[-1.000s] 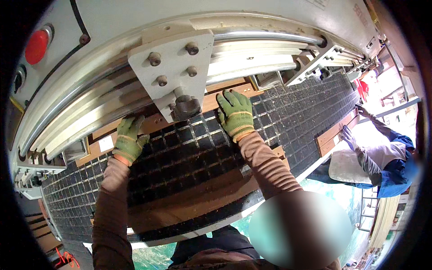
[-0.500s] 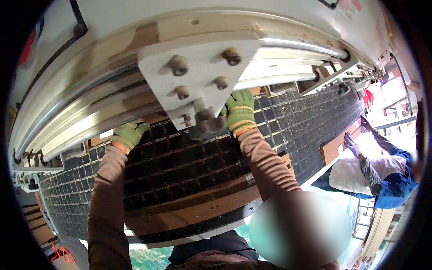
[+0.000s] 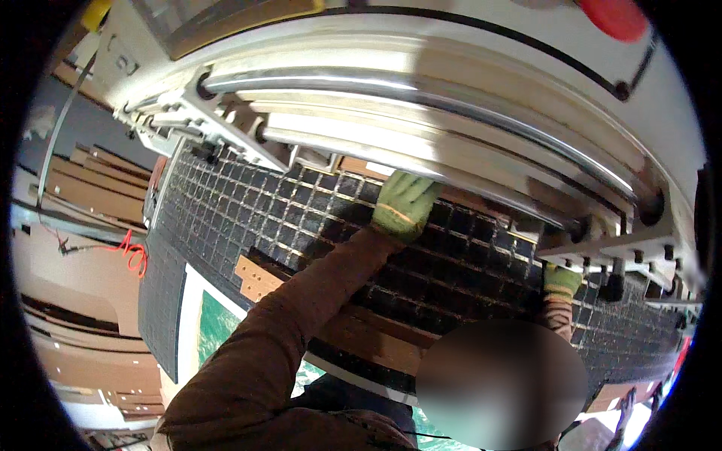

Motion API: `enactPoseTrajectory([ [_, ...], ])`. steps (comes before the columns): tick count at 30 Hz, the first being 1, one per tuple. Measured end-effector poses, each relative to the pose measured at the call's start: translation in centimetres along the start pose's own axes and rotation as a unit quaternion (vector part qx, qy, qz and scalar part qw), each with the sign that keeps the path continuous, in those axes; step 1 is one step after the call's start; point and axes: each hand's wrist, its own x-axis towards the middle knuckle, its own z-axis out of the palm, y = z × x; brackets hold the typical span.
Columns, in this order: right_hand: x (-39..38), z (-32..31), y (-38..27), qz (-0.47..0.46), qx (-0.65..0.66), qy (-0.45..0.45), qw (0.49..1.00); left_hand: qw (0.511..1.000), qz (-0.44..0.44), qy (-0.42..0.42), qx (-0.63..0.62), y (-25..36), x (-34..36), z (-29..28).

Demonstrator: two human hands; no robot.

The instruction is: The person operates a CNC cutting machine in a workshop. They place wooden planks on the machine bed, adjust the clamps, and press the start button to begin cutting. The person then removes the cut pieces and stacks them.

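My left hand (image 3: 406, 204), in a green knit glove, reaches forward over the black gridded bed (image 3: 301, 201). Its fingers lie stretched out at a brown board (image 3: 362, 165) that runs beneath the metal rails; the rail covers the fingertips. Farther right, my right hand (image 3: 562, 283), gloved alike, is beside a bolted bracket (image 3: 632, 252). The bracket hides its fingers, so whatever it touches does not show.
Long polished rails (image 3: 481, 113) cross over the bed. Nearer me, a drilled brown strip (image 3: 259, 278) and another brown board (image 3: 376, 338) lie along the front. Stacked brown panels (image 3: 75, 301) and a red coiled hose (image 3: 134, 254) stand at left.
My view has swung left, so the bolted bracket went from the middle to the right side. My left hand's fingers look straighter; my right hand is now mostly covered by the bracket.
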Motion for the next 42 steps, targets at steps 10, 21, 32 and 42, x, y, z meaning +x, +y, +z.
enactPoseTrajectory([
  [10, 0.5, -6.4, -2.1, -0.038, -0.004, -0.066, 0.997, 0.997, -0.046, -0.067, -0.003, 0.3, 0.4, 1.0],
  [21, 0.7, -5.3, -1.8, -0.03, -0.017, -0.055, 0.998, 0.99, -0.057, -0.13, -0.001, -0.2, 0.6, 1.0],
  [32, 0.8, -5.1, -1.8, -0.028, -0.018, -0.053, 0.998, 0.937, -0.182, -0.296, 0.032, -0.4, 4.3, -1.0],
  [42, 0.9, -4.9, -2.0, -0.028, -0.016, -0.049, 0.998, 0.948, -0.126, -0.285, 0.066, -1.6, 4.2, 0.5],
])
